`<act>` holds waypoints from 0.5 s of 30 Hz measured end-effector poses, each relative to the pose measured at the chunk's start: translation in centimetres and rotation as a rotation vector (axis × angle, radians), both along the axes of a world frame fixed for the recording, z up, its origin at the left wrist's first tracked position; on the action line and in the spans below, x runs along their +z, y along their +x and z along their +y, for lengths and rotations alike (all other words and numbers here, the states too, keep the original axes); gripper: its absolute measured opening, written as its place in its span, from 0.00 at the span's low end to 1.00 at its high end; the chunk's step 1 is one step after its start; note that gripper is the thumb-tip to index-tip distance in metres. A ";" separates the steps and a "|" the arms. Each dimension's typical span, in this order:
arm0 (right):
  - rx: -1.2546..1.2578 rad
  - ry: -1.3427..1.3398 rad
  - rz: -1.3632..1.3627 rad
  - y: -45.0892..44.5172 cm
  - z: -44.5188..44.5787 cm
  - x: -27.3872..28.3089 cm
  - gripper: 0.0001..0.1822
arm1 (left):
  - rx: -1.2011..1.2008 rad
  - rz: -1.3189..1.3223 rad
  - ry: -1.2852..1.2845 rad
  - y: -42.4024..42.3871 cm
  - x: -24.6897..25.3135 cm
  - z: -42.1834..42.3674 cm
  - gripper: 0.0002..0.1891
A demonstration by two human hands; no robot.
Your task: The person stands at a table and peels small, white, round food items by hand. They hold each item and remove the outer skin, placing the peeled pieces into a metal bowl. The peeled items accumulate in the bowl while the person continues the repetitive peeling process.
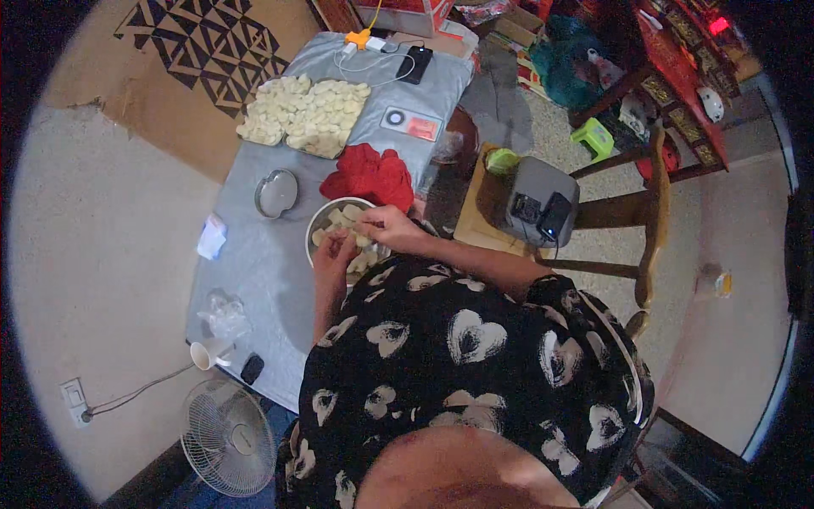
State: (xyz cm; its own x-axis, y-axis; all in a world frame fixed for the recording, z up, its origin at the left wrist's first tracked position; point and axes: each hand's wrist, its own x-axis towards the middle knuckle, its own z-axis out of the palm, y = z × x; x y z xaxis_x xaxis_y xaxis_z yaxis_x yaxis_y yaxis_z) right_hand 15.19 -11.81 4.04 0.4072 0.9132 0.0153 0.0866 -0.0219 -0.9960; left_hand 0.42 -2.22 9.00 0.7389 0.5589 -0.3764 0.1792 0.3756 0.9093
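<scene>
A round white-rimmed bowl [310, 224] stands at the table edge against my body, with several pale, flattened food pieces [361, 262] inside. My left hand [336, 249] is over the bowl's near left side, fingertips bent together among the pieces. From the right, my right hand [391, 226] reaches over the rim, its thumb and fingertips pinched beside a pale piece. Whether either hand grips a piece is too small to tell. Beyond the bowl lies a crumpled red cloth [369, 175]. Two trays [318, 153] farther back are covered with similar pale oval pieces.
On the silver-grey table cover [254, 273] are a metal dish [276, 193], a clear plastic bag [224, 315], a white cup [208, 354] and a phone [414, 65] beside an orange plug adapter [358, 39]. A fan [229, 439] stands at lower left, a wooden chair [655, 210] to the right.
</scene>
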 end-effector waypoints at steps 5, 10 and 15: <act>0.043 -0.037 -0.009 0.4 -0.4 0.9 0.09 | -0.045 -0.024 0.045 0.1 0.0 0.1 0.13; 0.043 -0.040 -0.051 0.5 -0.2 0.4 0.09 | -0.026 0.026 0.013 -0.3 -0.2 0.4 0.13; 0.007 -0.045 0.001 0.3 0.0 0.5 0.11 | 0.081 0.120 0.395 -4.6 -5.6 2.9 0.16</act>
State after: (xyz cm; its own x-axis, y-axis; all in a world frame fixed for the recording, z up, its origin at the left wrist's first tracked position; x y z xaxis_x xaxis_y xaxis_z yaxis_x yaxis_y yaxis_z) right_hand 15.50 -11.77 4.52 0.4006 0.9159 -0.0264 0.0862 -0.0663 -0.9941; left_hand -4.20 0.68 3.37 0.6504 0.7321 -0.2024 0.2769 0.0196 0.9607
